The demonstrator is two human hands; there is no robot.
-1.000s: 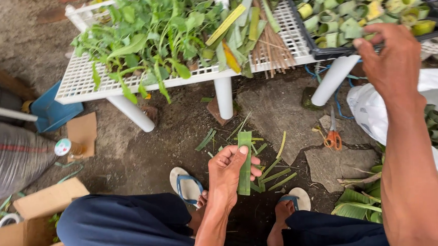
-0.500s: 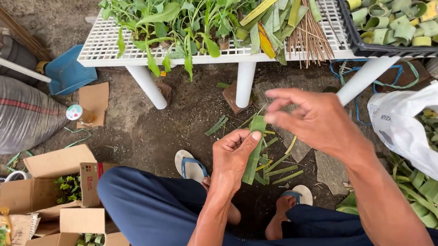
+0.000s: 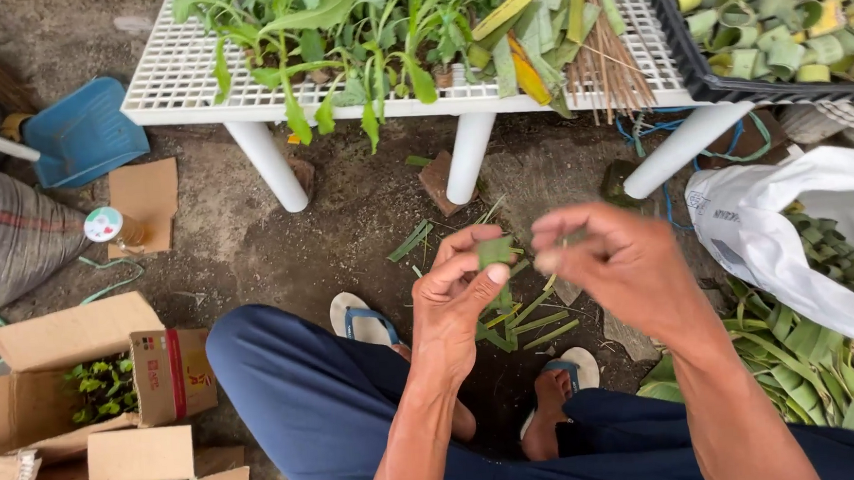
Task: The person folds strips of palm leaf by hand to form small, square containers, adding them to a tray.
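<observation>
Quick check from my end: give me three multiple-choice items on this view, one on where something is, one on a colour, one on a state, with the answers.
1. Where is the blue dustpan?
A. On the ground left of the white table
B. On top of the table
C. Inside a cardboard box

2. What colour is the leaf strip in the left hand?
A. Brown
B. Green
C. White

3. How does the left hand hold the strip?
A. Lying loose on an open palm
B. Not touching it
C. Pinched between thumb and fingers

Answers:
1 A, the dustpan lies on the dirt beside the table's left leg.
2 B, the strip is green like the cut leaves on the ground.
3 C, the thumb presses it against the fingers, while the right hand is close beside it.
</observation>
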